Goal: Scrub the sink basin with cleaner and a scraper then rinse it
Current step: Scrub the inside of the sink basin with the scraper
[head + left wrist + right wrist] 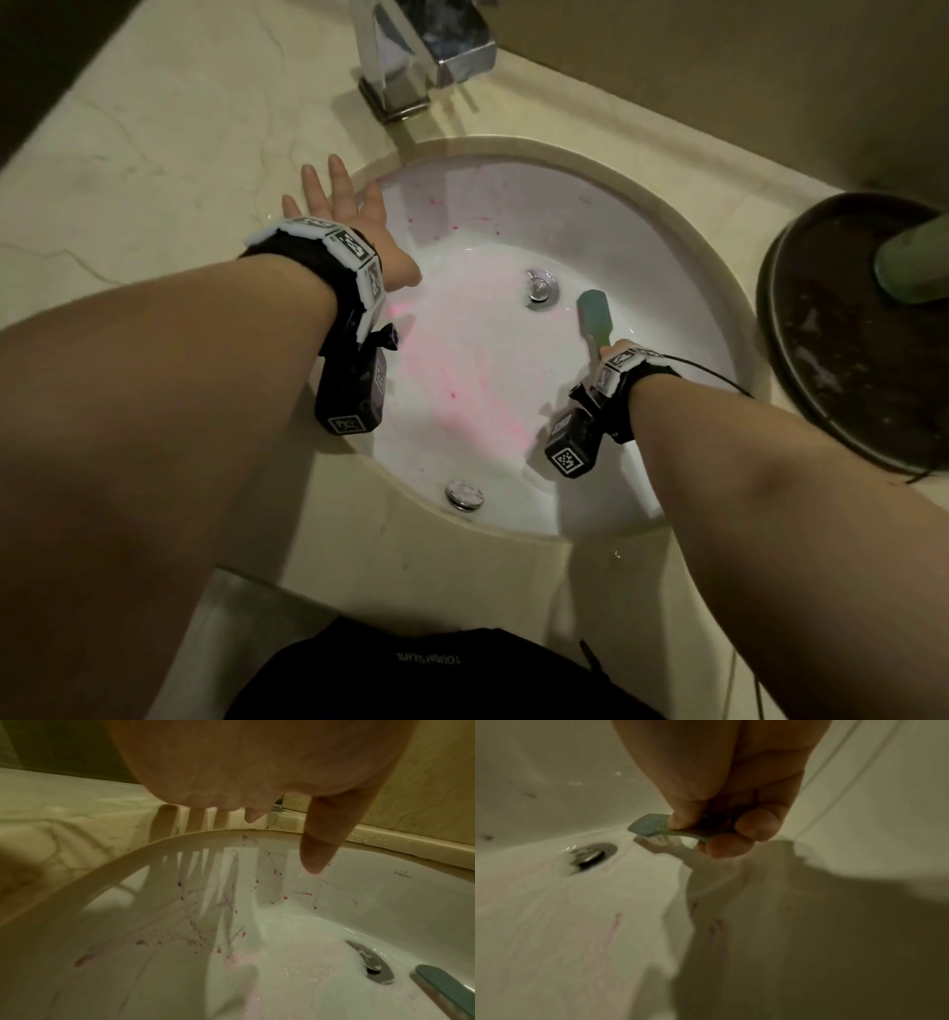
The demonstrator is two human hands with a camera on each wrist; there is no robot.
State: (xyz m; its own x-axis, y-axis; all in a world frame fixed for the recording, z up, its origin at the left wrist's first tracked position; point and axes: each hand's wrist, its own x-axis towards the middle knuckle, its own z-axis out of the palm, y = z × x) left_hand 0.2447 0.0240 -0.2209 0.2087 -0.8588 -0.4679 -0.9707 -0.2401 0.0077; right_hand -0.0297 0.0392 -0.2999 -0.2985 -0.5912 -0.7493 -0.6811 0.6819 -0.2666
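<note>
1. Down beside the round chrome drain plug (540,289), my right hand (731,817) pinches the flat teal plastic scraper (594,318) by its handle; I judge the wet, thin grip could slip and the blade skid onto the metal.
2. My left hand (339,205) rests flat, fingers spread, on the rim of the white oval sink basin (667,216); foam could make it slide.
3. Pink cleaner streaks (231,902) climb the far wall; room is widest at the basin floor, tighter under the square chrome tap (426,51).

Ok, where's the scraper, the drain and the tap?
scraper (593,316): head view, on its green blade.
drain (540,289): head view, on the metal stopper.
tap (452,46): head view, on the chrome spout.
</note>
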